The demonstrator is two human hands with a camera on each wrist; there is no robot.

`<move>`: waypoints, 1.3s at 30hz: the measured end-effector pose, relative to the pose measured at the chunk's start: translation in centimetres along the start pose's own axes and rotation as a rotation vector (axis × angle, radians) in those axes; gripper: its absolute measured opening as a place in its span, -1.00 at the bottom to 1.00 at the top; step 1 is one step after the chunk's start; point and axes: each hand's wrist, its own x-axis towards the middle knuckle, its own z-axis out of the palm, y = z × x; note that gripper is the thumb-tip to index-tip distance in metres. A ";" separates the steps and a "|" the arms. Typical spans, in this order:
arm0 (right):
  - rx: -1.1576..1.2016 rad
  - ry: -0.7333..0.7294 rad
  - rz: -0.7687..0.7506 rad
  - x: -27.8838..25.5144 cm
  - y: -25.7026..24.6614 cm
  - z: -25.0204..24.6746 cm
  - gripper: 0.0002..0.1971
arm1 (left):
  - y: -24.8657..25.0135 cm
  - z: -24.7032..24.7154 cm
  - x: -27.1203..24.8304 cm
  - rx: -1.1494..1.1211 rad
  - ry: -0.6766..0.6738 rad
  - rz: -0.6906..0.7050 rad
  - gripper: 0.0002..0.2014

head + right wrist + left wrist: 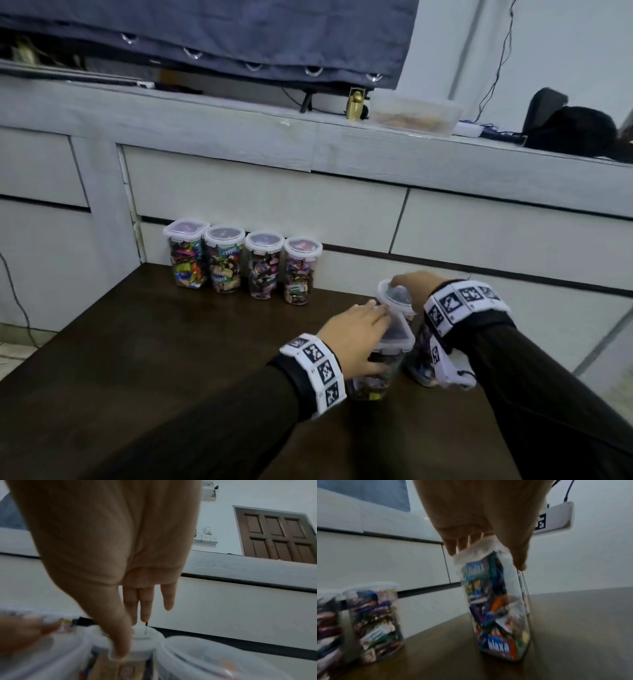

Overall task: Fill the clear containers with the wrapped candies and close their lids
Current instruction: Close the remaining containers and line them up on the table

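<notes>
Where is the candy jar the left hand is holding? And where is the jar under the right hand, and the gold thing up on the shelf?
Left-hand jar [498,609]: left wrist view, on its clear side wall.
Right-hand jar [397,295]: head view, on its lid.
Gold thing [355,107]: head view, on its body.

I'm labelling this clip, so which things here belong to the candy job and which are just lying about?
Job:
left hand gripping a square jar
right hand on a round jar's lid
four filled, lidded jars in a row at the table's back

Lying about:
tub, brass padlock, black bag, all on the ledge
</notes>
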 end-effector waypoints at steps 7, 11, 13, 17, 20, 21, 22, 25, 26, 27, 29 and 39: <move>-0.041 0.153 -0.014 -0.7 -0.9 2.7 -0.64 | 0.0 1.9 0.2 0.168 0.036 -0.031 -0.21; -0.125 0.223 -0.016 -0.1 -1.6 3.1 -0.70 | -2.5 1.7 -0.3 0.212 0.039 -0.092 -0.18; -0.152 0.245 -0.017 0.2 -1.7 3.2 -0.69 | -4.3 1.3 -0.8 0.173 0.048 -0.146 -0.18; -0.130 0.318 -0.074 1.2 -2.8 3.4 -0.70 | -7.0 -0.2 -0.6 0.124 0.046 -0.160 -0.26; -0.084 0.359 -0.068 2.4 -3.6 3.6 -0.67 | -7.9 -0.9 0.5 0.289 0.064 -0.197 -0.51; -0.079 0.368 -0.054 2.9 -3.8 3.5 -0.66 | -8.0 -1.0 1.0 0.315 0.061 -0.225 -0.55; -0.075 0.377 -0.043 3.3 -3.9 3.5 -0.65 | -8.2 -1.1 1.4 0.320 0.052 -0.249 -0.56; -0.057 0.402 -0.022 4.9 -3.9 3.4 -0.64 | -8.6 -0.9 3.1 0.316 0.047 -0.278 -0.57; -0.050 0.411 -0.011 5.5 -3.8 3.3 -0.64 | -8.8 -0.7 3.7 0.315 0.052 -0.286 -0.58; -0.044 0.419 0.003 6.0 -3.7 3.3 -0.64 | -9.1 -0.4 4.3 0.313 0.058 -0.295 -0.58; -0.039 0.435 0.026 7.1 -3.5 3.3 -0.65 | -9.8 0.1 5.5 0.344 0.082 -0.306 -0.58; -0.019 0.499 0.033 11.6 -1.8 3.1 -0.73 | -12.2 1.4 11.0 0.386 0.107 -0.366 -0.56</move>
